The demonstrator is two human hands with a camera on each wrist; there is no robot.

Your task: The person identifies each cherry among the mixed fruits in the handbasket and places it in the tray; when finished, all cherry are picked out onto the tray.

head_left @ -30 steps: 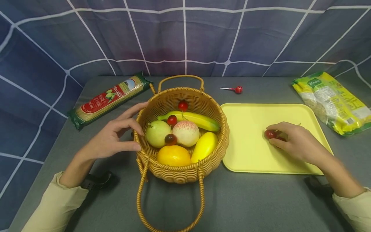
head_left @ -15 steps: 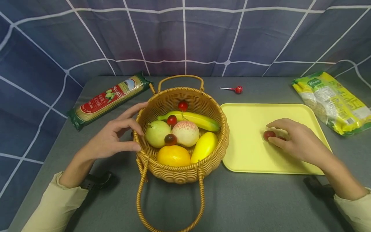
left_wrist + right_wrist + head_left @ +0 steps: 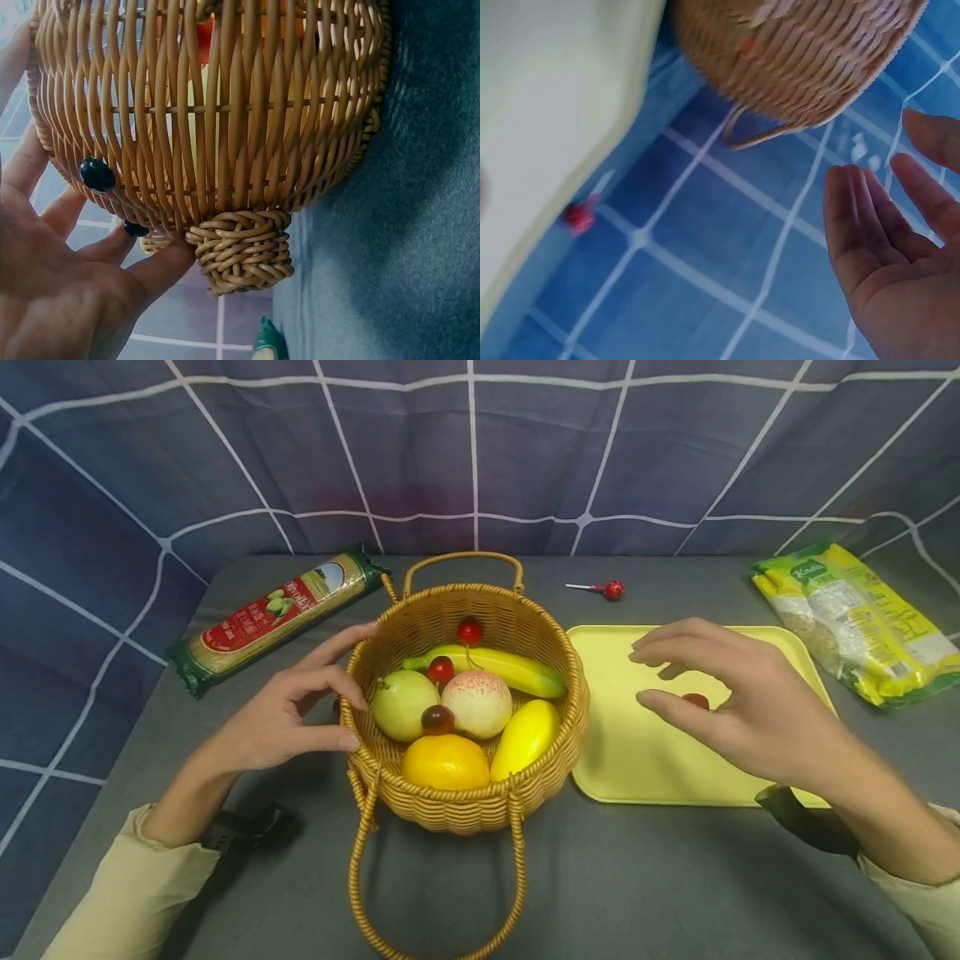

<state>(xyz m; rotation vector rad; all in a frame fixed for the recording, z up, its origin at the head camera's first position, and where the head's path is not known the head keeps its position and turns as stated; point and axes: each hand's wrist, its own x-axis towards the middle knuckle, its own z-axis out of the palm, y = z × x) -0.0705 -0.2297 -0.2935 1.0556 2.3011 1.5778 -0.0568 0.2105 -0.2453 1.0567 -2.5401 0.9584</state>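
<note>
My left hand [image 3: 303, 706] touches the left side of a wicker basket [image 3: 551, 760], its fingers spread along the weave in the left wrist view. The basket holds a green pear [image 3: 405, 706], a peach [image 3: 477, 703], a banana [image 3: 517, 671], a yellow mango [image 3: 527, 732] and an orange fruit [image 3: 446, 762]. Among them are two red cherries [image 3: 469, 631] and a dark red-brown one [image 3: 438, 719]. Raised over the yellow tray [image 3: 622, 760], my right hand [image 3: 750, 702] has its fingers apart with nothing between them. Partly hidden behind it, a red cherry [image 3: 696, 701] lies on the tray.
A pack of spaghetti [image 3: 277, 614] lies at the back left. Behind the tray is a red lollipop [image 3: 613, 590], and a yellow-green food bag [image 3: 855, 618] lies at the right. One basket handle [image 3: 521, 868] hangs forward onto the table. A blue checked cloth [image 3: 525, 443] rises behind.
My right hand has let go of the cherry on the tray, lifted and moved left. The left hand stays at the basket. The head view has shifted slightly.
</note>
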